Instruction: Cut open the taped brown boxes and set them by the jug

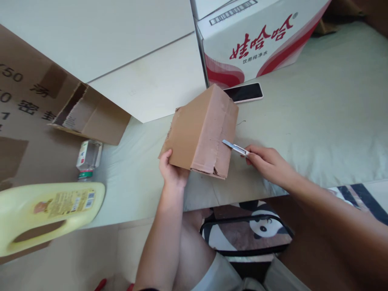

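Observation:
A brown cardboard box [188, 130] is tilted in front of me above the pale green cloth, a taped side turned to the right. My left hand [172, 171] grips its lower left corner, thumb on the near face and the other fingers hidden beneath. In my right hand [262, 159] is a utility knife [239, 150] with a white handle, closed between thumb and fingers. Its blade is out and points left, with the tip at the seam of the taped side. Whether the tip has entered the cardboard I cannot tell.
Behind the box lies a phone [247, 93], beside a white and red water carton [251, 48]. At left stand a small open carton [97, 115], a clear bottle [89, 157] and a yellow jug [60, 202]. A panda-print bag [248, 232] is below the cloth's edge.

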{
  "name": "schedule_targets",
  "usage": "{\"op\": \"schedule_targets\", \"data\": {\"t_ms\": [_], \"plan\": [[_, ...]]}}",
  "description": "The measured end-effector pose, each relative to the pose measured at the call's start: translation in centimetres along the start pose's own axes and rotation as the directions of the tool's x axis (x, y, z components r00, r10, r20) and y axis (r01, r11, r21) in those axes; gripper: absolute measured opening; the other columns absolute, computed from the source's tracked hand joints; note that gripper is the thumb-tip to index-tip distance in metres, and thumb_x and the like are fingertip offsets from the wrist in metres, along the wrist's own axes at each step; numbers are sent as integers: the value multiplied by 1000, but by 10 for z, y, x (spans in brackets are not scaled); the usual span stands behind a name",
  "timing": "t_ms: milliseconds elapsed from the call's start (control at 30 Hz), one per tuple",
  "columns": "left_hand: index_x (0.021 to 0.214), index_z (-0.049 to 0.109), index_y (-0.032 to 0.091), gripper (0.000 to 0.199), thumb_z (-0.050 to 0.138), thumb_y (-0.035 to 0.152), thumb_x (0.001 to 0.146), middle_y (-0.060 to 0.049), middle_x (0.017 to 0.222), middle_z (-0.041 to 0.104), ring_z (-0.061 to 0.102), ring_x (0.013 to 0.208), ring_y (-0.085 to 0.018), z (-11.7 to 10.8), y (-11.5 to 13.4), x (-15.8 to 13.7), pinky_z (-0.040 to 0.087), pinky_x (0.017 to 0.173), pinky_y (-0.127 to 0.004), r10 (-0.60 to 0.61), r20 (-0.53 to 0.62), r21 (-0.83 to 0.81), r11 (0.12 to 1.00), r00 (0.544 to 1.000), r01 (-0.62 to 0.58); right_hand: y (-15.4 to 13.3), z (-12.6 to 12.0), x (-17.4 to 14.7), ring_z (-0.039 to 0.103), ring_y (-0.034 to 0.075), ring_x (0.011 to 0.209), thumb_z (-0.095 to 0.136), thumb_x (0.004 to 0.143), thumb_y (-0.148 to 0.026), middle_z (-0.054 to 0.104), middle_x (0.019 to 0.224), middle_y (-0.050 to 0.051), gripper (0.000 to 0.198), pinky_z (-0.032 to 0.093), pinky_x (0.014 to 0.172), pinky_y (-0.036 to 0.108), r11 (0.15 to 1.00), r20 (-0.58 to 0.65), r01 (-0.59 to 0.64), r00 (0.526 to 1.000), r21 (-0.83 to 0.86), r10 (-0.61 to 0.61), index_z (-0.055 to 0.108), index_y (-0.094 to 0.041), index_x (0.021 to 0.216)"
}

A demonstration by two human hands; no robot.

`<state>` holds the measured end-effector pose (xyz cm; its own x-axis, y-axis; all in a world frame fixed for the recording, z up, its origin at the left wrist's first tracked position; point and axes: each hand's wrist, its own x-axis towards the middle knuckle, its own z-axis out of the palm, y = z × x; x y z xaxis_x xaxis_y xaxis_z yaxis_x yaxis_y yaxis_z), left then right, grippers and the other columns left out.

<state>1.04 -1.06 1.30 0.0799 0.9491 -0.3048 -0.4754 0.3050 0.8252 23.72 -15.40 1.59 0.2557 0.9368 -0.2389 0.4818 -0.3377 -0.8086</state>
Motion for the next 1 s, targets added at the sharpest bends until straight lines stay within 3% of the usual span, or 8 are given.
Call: {"op": "schedule_targets", "data": {"t_ms": [267,667,867,1000], "plan": [[105,76,21,39,70,35,69,-5,104,80,72,92,-21,1,0,-1,56,81,-30,4,-8,5,1000,1000,-4,1,0,1,49,19,63,39,91,-43,49,61,-1,28,36,62,34,998,-1,-57,998,-11,57,51,-25,72],[112,73,22,46,71,38,70,-6,107,78,71,108,-27,-1,-1,1,55,87,-34,18,11,42,999,1000,-19,3,3,0,53,21,62,35,99,-53,56,65,1,36,37,61,34,992,-19,118,993,-47,-119,53,-25,84],[110,75,22,43,70,35,69,-6,106,79,72,106,-26,1,0,0,56,84,-32,29,-11,25,999,1000,-29,11,3,6,55,26,74,33,99,-47,57,73,6,32,38,71,39,955,-129,140,976,-260,-178,53,-24,89],[104,76,21,37,69,33,70,-5,99,80,73,93,-23,4,1,-1,57,78,-30,15,-34,-9,1000,999,-16,18,0,9,54,28,81,31,98,-35,59,79,10,29,37,77,42,903,-171,159,955,-398,-244,50,-24,80]]}}
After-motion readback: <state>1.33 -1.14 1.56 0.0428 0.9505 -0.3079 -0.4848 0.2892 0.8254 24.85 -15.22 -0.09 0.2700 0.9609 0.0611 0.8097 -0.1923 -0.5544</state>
